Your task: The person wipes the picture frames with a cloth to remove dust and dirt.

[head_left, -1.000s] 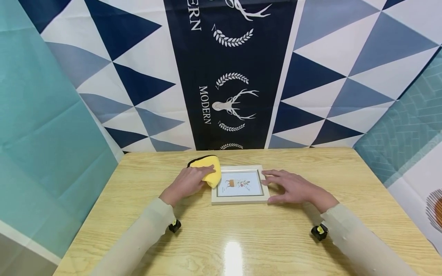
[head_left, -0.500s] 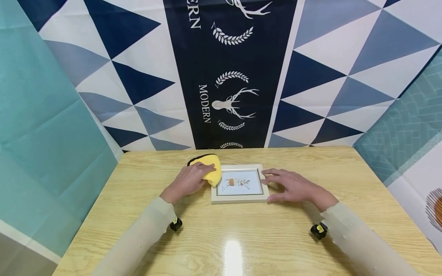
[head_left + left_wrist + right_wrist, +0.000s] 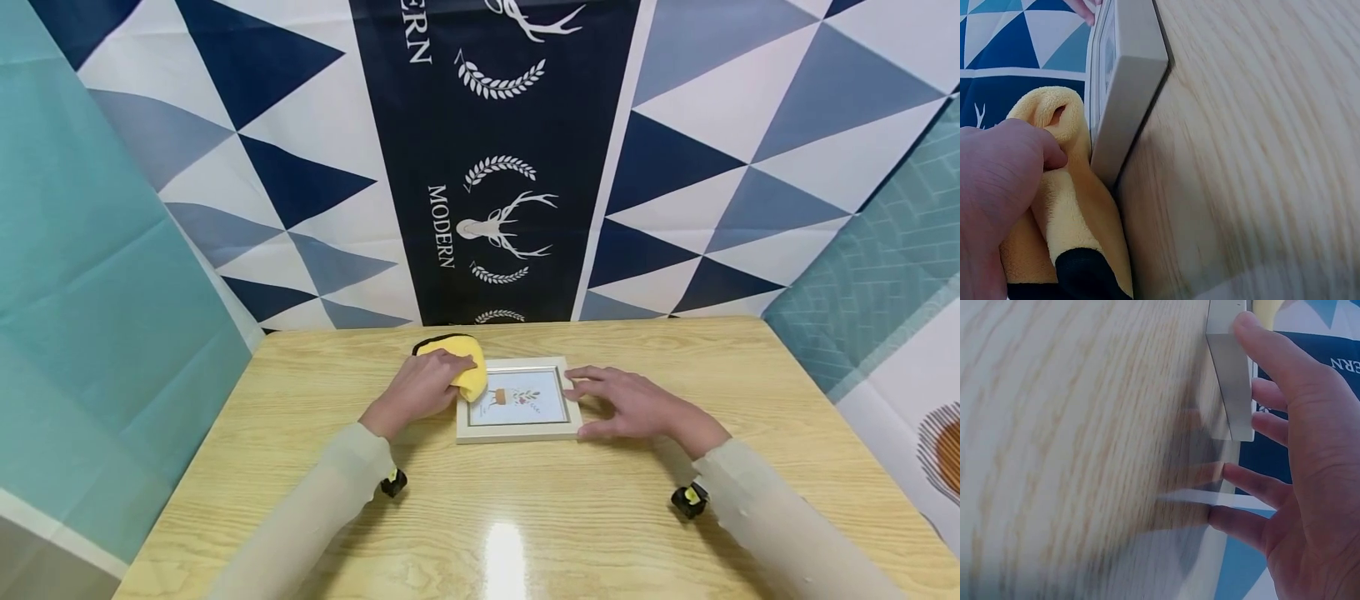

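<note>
A white picture frame (image 3: pixel 517 432) lies flat on the table, its print of a brown figure and leafy sprigs facing up. My left hand (image 3: pixel 426 383) grips a folded yellow cloth (image 3: pixel 469 380) with dark edging, which covers the frame's upper left corner. In the left wrist view, the plush cloth (image 3: pixel 1063 219) bunches under the thumb beside the frame's side (image 3: pixel 1134 94). At the other end, my right hand (image 3: pixel 632 403) rests spread fingers along the frame's right border. Its thumb touches the near corner in the right wrist view, while two fingers (image 3: pixel 1244 478) reach past the frame.
The wooden table (image 3: pixel 420 533) reaches back to a patterned cloth backdrop (image 3: pixel 495 167). A teal sheet (image 3: pixel 97 292) hangs on the left, with another patterned one on the right. Each wrist wears a small black device (image 3: pixel 688 501).
My left hand has slid slightly right with the yellow cloth, farther over the frame's left end. The right hand and the frame stay in place; the head view has shifted a little.
</note>
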### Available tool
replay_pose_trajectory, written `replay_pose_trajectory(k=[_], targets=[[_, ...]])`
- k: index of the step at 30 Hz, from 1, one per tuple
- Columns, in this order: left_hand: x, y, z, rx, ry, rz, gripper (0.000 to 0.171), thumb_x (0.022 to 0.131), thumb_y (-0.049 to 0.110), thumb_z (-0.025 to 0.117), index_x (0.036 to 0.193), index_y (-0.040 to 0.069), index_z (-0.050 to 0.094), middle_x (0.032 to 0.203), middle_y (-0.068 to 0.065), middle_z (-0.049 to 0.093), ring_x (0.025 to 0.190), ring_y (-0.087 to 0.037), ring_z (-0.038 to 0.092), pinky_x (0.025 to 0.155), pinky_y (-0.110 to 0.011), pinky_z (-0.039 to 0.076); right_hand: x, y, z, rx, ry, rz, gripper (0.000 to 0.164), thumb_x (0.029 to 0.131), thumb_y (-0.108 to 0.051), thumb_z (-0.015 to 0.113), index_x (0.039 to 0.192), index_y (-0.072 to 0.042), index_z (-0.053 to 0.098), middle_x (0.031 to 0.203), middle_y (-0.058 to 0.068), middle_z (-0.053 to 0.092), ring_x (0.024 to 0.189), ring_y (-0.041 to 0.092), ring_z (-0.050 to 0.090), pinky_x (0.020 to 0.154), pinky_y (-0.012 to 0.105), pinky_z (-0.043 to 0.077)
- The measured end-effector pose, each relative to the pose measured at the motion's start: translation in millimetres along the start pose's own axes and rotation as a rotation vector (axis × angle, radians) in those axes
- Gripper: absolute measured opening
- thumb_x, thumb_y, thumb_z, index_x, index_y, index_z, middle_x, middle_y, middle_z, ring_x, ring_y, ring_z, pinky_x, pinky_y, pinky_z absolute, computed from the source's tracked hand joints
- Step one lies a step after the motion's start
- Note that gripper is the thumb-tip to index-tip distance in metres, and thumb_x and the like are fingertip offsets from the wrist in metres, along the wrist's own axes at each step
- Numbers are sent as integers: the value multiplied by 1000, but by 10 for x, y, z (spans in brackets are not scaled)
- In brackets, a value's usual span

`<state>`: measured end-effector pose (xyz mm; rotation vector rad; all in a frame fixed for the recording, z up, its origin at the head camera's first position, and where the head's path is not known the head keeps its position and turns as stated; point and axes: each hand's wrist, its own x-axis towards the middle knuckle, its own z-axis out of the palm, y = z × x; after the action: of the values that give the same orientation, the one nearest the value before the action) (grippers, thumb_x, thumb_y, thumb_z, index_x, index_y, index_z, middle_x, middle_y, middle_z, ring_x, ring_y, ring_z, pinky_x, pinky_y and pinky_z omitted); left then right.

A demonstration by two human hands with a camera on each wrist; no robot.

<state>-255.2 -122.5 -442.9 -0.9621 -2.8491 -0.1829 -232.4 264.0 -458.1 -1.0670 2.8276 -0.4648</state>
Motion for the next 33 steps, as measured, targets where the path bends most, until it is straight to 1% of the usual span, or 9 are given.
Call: replay_pose_trajectory(k=[2,6,9,14,21,26,31,32,33], targets=[[42,41,6,6,-13,4,41,108,18,76,149,18,74,150,-4,78,137,-32,75,97,-51,69,-13,0,-1,-4,1,1,68,96,-57,85,151,-20,73,170,14,59,153,49,58,116,74,53],[89,116,31,0,-31,14,41,108,20,76,149,20,74,147,-4,79,136,-33,73,86,-53,70,-23,-5,3,-6,5,-4,65,96,-57,85,149,-22,74,169,14,59,152,49,59,114,73,54],[105,153,49,3,-26,23,40,109,21,76,148,21,74,143,-4,81,132,-33,73,81,-52,70,-26,-1,7,-10,9,-7,64,95,-57,86,148,-23,75,169,14,60,151,48,61,113,72,55],[144,199,27,-7,-22,26,40,109,23,77,149,21,73,145,-1,80,134,-31,73,85,-51,71,-36,10,4,-21,8,2,64,95,-59,85,147,-24,74,169,13,60,151,48,61,112,72,55],[234,274,40,5,-53,43,45,108,30,78,152,23,71,152,0,76,138,-29,72,95,-48,70,-37,-17,-7,-8,-1,11,64,96,-58,84,149,-23,74,170,14,59,152,48,59,115,74,54],[290,359,48,30,-75,58,48,109,26,78,155,24,68,159,0,72,142,-26,70,94,-44,69,-6,-10,11,5,-4,11,64,98,-59,82,150,-23,73,171,13,58,154,47,58,116,74,53],[358,433,75,59,-65,91,47,108,23,78,155,23,69,159,-1,72,141,-25,71,98,-44,69,-1,9,24,-6,-3,8,63,98,-61,81,149,-25,74,171,11,57,154,46,58,115,72,55],[398,396,158,66,-54,104,47,109,25,77,155,24,68,160,1,71,141,-23,70,99,-43,69,-3,9,24,-9,-1,4,63,98,-61,81,149,-25,74,171,12,58,153,47,59,114,72,55],[412,410,160,71,-54,111,48,109,24,77,155,24,68,160,1,71,142,-23,70,100,-43,69,-6,9,22,-12,2,-1,63,98,-61,82,149,-25,74,171,12,58,152,47,59,113,72,55]])
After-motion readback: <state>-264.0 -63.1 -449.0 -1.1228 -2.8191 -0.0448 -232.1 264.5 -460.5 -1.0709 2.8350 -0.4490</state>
